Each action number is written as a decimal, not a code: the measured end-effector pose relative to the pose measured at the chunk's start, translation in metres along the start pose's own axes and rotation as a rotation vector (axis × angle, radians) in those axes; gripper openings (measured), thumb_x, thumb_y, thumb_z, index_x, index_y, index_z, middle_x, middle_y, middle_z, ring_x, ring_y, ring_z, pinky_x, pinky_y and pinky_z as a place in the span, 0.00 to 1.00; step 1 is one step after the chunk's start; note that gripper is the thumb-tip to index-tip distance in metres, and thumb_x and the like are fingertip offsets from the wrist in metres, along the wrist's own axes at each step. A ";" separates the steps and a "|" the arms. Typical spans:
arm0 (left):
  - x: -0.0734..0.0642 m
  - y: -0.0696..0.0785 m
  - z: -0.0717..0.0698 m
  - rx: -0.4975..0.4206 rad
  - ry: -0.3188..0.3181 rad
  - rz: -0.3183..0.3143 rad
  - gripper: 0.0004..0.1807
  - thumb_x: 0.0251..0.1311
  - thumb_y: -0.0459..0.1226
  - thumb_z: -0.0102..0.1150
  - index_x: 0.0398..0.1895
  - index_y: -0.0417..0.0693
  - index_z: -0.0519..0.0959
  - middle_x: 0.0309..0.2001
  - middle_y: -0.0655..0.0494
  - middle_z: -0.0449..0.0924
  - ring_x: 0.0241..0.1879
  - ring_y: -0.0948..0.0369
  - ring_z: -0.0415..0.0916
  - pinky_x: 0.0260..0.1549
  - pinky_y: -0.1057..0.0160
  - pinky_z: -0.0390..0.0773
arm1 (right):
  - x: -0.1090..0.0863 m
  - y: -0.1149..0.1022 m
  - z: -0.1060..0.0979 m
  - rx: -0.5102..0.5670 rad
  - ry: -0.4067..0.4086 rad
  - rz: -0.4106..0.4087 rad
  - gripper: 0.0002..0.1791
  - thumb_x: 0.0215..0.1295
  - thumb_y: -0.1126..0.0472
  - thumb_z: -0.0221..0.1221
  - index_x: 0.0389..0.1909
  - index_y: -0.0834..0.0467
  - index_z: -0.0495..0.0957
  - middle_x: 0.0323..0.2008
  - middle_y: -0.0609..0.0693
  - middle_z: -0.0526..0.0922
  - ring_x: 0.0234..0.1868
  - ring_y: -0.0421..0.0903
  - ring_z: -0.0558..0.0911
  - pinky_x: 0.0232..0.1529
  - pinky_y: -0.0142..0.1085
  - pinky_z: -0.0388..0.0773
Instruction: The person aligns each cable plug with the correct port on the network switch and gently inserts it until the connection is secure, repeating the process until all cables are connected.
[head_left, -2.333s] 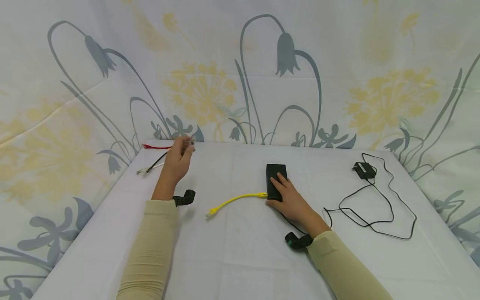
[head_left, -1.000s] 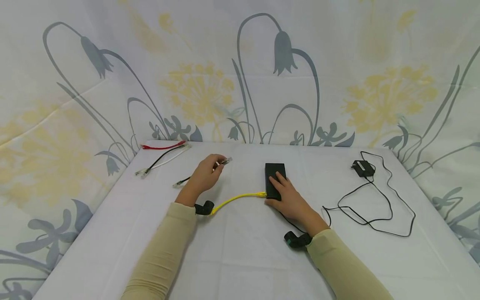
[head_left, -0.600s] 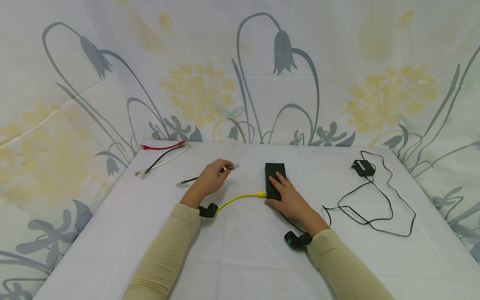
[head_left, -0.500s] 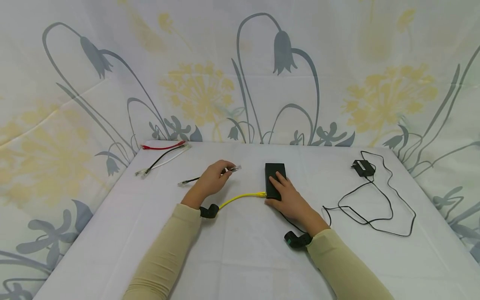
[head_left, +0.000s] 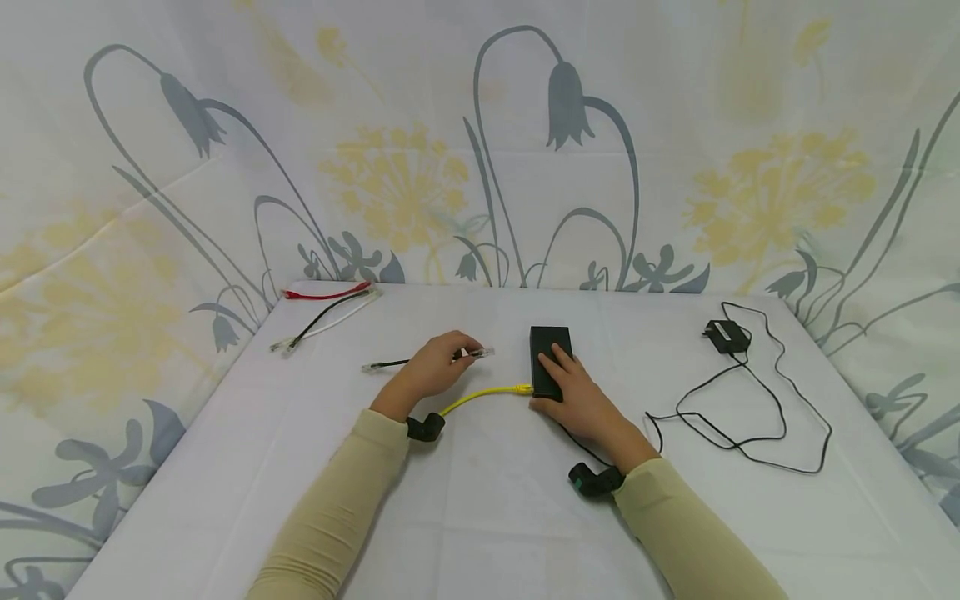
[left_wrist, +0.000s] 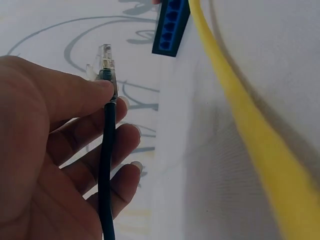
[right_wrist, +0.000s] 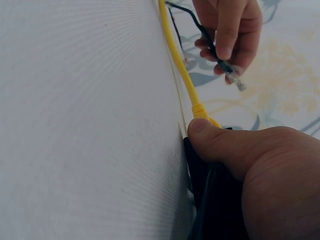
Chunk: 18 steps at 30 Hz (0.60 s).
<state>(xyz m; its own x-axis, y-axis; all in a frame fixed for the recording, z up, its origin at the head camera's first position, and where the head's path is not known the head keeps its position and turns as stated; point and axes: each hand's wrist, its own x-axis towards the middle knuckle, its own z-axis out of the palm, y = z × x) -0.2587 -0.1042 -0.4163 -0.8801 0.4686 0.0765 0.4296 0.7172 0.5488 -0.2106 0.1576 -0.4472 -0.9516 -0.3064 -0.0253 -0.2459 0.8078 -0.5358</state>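
My left hand (head_left: 437,367) pinches a short black network cable (left_wrist: 105,150) near one end, thumb over the clear plug (left_wrist: 107,75). The cable's other end (head_left: 371,367) trails to the left. To the right stands a black network switch (head_left: 551,335); its row of blue ports (left_wrist: 170,25) shows in the left wrist view, apart from the held plug. A yellow network cable (head_left: 480,392) is plugged into the switch's near left end. My right hand (head_left: 581,404) rests over the switch with fingers spread on top. Its thumb (right_wrist: 215,137) lies right by the yellow plug.
Red (head_left: 326,296), black (head_left: 330,308) and white (head_left: 341,319) short cables lie at the back left. A power adapter (head_left: 727,337) and its looped black cord (head_left: 783,429) lie on the right. A patterned curtain (head_left: 420,125) hangs behind the white table (head_left: 487,517).
My left hand has taken a black cable from the back left group and carried it right and nearer, towards the switch. The right hand stays on the switch.
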 end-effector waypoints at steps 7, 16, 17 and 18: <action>0.001 0.004 0.005 0.003 -0.036 0.011 0.14 0.70 0.38 0.52 0.55 0.49 0.79 0.51 0.55 0.80 0.45 0.59 0.76 0.43 0.59 0.76 | 0.001 -0.001 0.000 -0.008 0.001 0.002 0.44 0.64 0.43 0.60 0.76 0.53 0.52 0.78 0.55 0.42 0.75 0.68 0.44 0.67 0.66 0.54; 0.002 0.009 0.011 -0.004 -0.081 -0.013 0.13 0.69 0.38 0.54 0.53 0.51 0.80 0.48 0.56 0.81 0.44 0.59 0.77 0.45 0.59 0.77 | 0.000 -0.001 -0.001 -0.006 -0.002 -0.004 0.45 0.64 0.43 0.60 0.76 0.54 0.52 0.78 0.56 0.42 0.75 0.69 0.44 0.67 0.66 0.54; 0.002 0.008 0.012 -0.006 -0.084 -0.012 0.13 0.69 0.38 0.54 0.53 0.51 0.81 0.48 0.56 0.81 0.44 0.59 0.77 0.45 0.59 0.77 | 0.000 -0.001 -0.002 -0.007 -0.001 -0.003 0.45 0.64 0.43 0.60 0.76 0.54 0.52 0.78 0.56 0.42 0.75 0.69 0.44 0.67 0.66 0.54; 0.003 0.008 0.013 -0.004 -0.087 -0.011 0.13 0.69 0.39 0.54 0.53 0.51 0.81 0.49 0.56 0.82 0.44 0.59 0.77 0.45 0.59 0.77 | 0.000 -0.001 -0.002 -0.008 -0.002 -0.003 0.45 0.64 0.43 0.60 0.76 0.54 0.52 0.78 0.56 0.42 0.75 0.69 0.44 0.67 0.66 0.54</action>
<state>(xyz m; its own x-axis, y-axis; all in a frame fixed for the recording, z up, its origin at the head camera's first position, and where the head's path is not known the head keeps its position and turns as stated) -0.2550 -0.0903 -0.4228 -0.8637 0.5040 -0.0018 0.4193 0.7206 0.5521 -0.2104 0.1573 -0.4451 -0.9505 -0.3098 -0.0252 -0.2503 0.8108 -0.5292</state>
